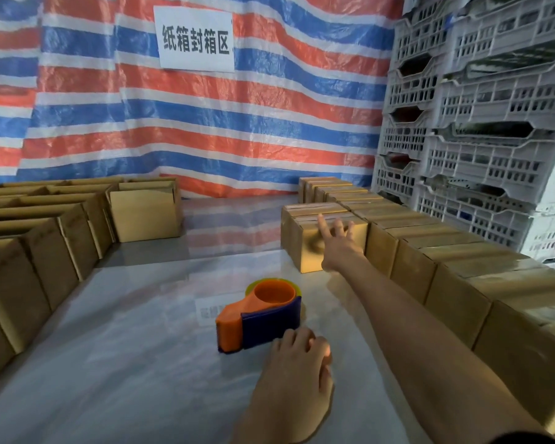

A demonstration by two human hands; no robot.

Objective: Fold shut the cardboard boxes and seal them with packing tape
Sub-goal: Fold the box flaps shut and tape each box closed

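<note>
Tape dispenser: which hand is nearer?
Left. The left hand is right beside the tape dispenser, fingertips at its blue side. The right hand is farther back, spread against a closed cardboard box.

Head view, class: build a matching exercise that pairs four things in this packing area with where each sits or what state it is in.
Things:
1. orange and blue plastic tape dispenser
2. open brown cardboard boxes
3. taped brown cardboard boxes
4. white slatted plastic crates

Places:
A. stacked at the far right
B. row on the left, tops open
C. in the middle, by the left hand
D. row on the right, one touched by the right hand

Pairs: 1-C, 2-B, 3-D, 4-A
</note>
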